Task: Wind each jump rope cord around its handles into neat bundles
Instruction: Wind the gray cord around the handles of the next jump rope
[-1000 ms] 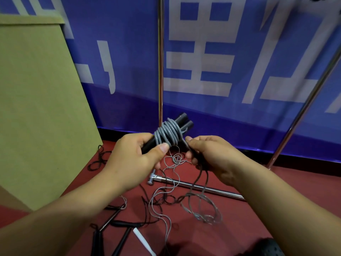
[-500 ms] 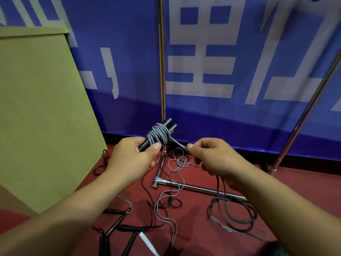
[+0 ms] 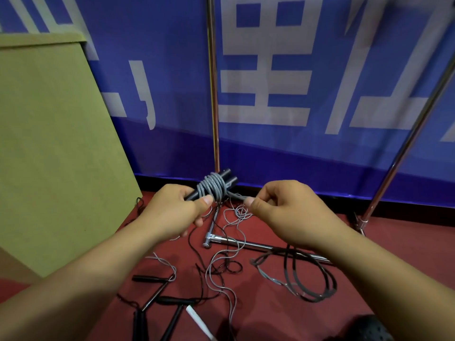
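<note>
My left hand [image 3: 172, 212] grips two black jump rope handles [image 3: 227, 175] held side by side, with several turns of grey cord [image 3: 212, 187] wound around them. My right hand [image 3: 283, 212] pinches the same grey cord just right of the bundle, pulled taut. The loose rest of this cord [image 3: 310, 279] hangs under my right hand and loops on the red floor. More ropes lie below: thin grey cord [image 3: 221, 262], thin black cord [image 3: 197, 262] and black handles [image 3: 150, 279].
A tan cardboard box [image 3: 49, 143] stands at the left. A blue banner [image 3: 320, 70] with white characters hangs behind on a chrome stand: an upright pole [image 3: 213, 94], a slanted pole [image 3: 406, 134], a floor bar [image 3: 246, 243]. A white handle [image 3: 197, 318] lies near the bottom.
The bundle has dropped lower and turned slightly. My right hand has swung from under the handles out to the right, drawing the cord taut. The loose loops have slid right on the floor.
</note>
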Demonstrator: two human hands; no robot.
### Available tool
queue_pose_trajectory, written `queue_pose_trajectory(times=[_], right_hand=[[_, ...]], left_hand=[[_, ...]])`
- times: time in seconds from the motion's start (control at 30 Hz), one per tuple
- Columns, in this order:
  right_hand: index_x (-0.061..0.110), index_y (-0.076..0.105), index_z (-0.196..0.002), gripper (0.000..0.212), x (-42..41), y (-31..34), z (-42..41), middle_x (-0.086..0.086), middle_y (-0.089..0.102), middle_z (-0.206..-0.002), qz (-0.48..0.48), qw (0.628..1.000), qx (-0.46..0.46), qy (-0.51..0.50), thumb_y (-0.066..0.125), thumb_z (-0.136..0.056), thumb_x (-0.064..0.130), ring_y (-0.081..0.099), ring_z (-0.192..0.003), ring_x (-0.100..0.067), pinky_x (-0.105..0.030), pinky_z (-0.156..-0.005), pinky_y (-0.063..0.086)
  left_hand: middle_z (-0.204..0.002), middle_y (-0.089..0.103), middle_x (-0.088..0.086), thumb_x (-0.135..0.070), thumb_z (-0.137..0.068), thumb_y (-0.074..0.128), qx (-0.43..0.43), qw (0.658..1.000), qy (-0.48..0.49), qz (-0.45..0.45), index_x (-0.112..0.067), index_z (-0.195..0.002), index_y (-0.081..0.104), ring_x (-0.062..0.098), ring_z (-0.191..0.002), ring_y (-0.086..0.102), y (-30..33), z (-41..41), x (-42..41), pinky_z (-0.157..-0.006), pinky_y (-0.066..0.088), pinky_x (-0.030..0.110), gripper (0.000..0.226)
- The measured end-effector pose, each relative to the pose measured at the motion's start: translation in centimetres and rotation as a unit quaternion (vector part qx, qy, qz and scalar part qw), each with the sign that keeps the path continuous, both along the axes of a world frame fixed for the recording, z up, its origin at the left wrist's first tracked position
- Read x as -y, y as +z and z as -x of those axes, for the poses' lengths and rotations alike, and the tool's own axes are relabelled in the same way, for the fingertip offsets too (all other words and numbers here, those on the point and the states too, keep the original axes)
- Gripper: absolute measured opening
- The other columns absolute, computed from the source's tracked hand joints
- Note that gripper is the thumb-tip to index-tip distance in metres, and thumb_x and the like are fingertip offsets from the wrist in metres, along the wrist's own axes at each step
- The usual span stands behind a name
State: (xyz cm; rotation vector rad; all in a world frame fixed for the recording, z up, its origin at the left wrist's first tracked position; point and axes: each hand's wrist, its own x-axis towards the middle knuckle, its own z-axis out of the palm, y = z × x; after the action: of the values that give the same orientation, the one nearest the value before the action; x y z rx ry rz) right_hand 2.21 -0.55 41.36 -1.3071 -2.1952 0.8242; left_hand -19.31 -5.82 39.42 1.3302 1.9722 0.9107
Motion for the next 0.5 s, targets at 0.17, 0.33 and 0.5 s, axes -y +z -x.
queue_pose_trajectory(times=[0.17,0.33,0.5], right_hand=[[0.023,0.061,-0.074,0.031,0.1,-0.3,-0.2,0.003,0.062,-0.066,-0.098,0.995,0.023,0.008,0.058,-0.092,0.048,0.057,-0.065,-0.012,-0.034,-0.061,0.047],[0.026,0.059,-0.076,0.028,-0.4,-0.7,-0.3,0.003,0.056,-0.061,-0.123,0.992,0.007,0.026,0.055,-0.094,0.047,0.052,-0.059,-0.011,-0.034,-0.057,0.043],[0.027,0.059,-0.076,0.029,-0.7,-0.8,-0.4,0.004,0.059,-0.063,-0.126,0.992,-0.001,0.03,0.052,-0.094,0.049,0.055,-0.062,-0.011,-0.031,-0.058,0.044]], left_hand=[[-0.061,0.065,0.004,-0.035,-0.099,0.058,0.046,0.986,-0.085,0.134,-0.012,-0.09,0.064,0.012,-0.038,0.042,-0.3,-0.3,0.7,-0.048,0.031,0.025,0.025],[-0.059,0.06,0.004,-0.034,-0.099,0.057,0.053,0.965,-0.181,0.181,-0.014,-0.094,0.064,0.011,-0.036,0.039,0.2,-1.4,1.6,-0.048,0.031,0.025,0.022],[-0.056,0.057,-0.001,-0.036,-0.098,0.059,0.019,0.961,-0.238,0.14,-0.026,-0.095,0.067,0.013,-0.039,0.042,0.9,-1.9,2.0,-0.045,0.037,0.023,0.013]])
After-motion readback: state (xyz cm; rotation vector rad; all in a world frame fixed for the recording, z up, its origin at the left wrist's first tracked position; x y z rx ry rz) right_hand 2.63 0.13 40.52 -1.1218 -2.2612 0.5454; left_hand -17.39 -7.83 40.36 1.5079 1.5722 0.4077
